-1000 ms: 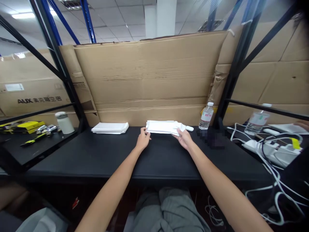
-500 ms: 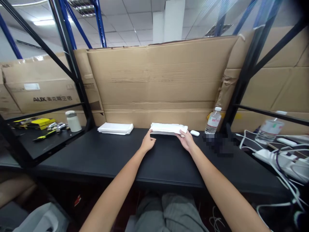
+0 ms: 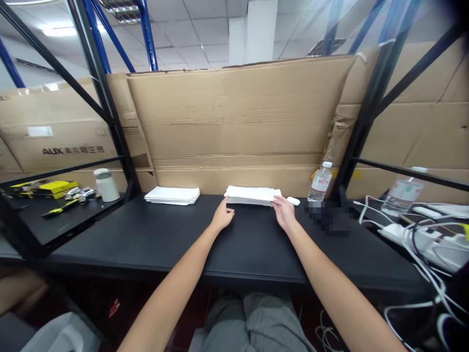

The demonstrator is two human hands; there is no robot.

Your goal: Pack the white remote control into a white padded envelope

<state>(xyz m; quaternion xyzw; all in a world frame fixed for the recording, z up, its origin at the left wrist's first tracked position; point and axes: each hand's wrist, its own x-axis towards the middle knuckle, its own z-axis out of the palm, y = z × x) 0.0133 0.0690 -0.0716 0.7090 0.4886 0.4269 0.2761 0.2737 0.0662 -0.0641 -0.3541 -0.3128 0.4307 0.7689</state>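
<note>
A stack of white paper (image 3: pixel 252 195) lies at the back of the black table, close to the cardboard wall. My left hand (image 3: pixel 222 215) grips its left end, index finger at the corner and thumb held out to the right. On the right end, my right hand (image 3: pixel 284 211) has its fingers closed at the edge; the fingertips are partly hidden. A second white paper stack (image 3: pixel 172 195) rests farther left, apart from both hands. Just beyond my right hand sits a small white case (image 3: pixel 293 201).
A water bottle (image 3: pixel 320 182) stands at the back right beside a blurred dark patch. Black rack posts (image 3: pixel 357 142) rise at both table ends. Right of them lie white cables and a power strip (image 3: pixel 425 242). A pale tumbler (image 3: pixel 106 186) and tools stand left.
My right hand has shifted its fingers to the stack's right edge; its thumb lay on the stack before. The left hand stays at the left end. The whole view has moved slightly.
</note>
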